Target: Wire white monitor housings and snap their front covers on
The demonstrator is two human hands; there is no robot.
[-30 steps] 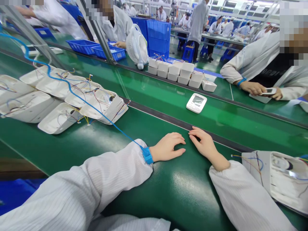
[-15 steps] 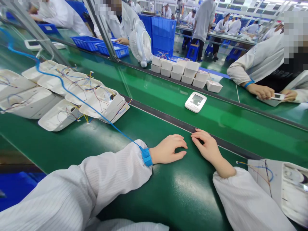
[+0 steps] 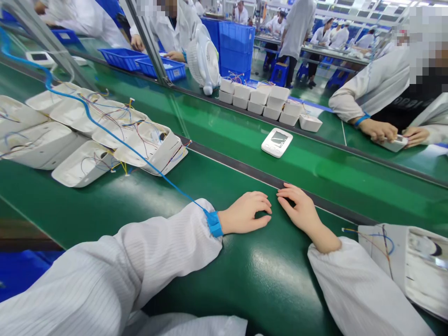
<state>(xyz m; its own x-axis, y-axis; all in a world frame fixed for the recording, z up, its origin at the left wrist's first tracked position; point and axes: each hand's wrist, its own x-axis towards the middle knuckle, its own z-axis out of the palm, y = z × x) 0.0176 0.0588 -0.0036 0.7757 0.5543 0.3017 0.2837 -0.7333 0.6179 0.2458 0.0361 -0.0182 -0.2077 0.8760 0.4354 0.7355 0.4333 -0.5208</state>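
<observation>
My left hand [image 3: 247, 213] rests on the green worktop [image 3: 259, 275], fingers loosely curved and apart, holding nothing. A blue wrist strap [image 3: 213, 224] with a blue cord circles that wrist. Just to its right, my right hand [image 3: 298, 208] lies at the dark edge strip of the bench, also empty, thumb apart from the fingers. Beyond both hands, a white device with a grey screen [image 3: 277, 142] lies face up on the bright green belt [image 3: 224, 140]. At the right, beside my sleeve, stands a white housing with thin wires [image 3: 385, 247].
Several white wired housings [image 3: 80, 161] are massed on the left bench. Across the belt are stacked white shells [image 3: 257, 100], a white fan [image 3: 205, 60] and blue trays [image 3: 161, 68]. At the far right, a co-worker's hands [image 3: 395, 133] hold a white device.
The white device on the belt has shifted slightly left. My hands have stayed nearly in place. The camera view has shifted a little.
</observation>
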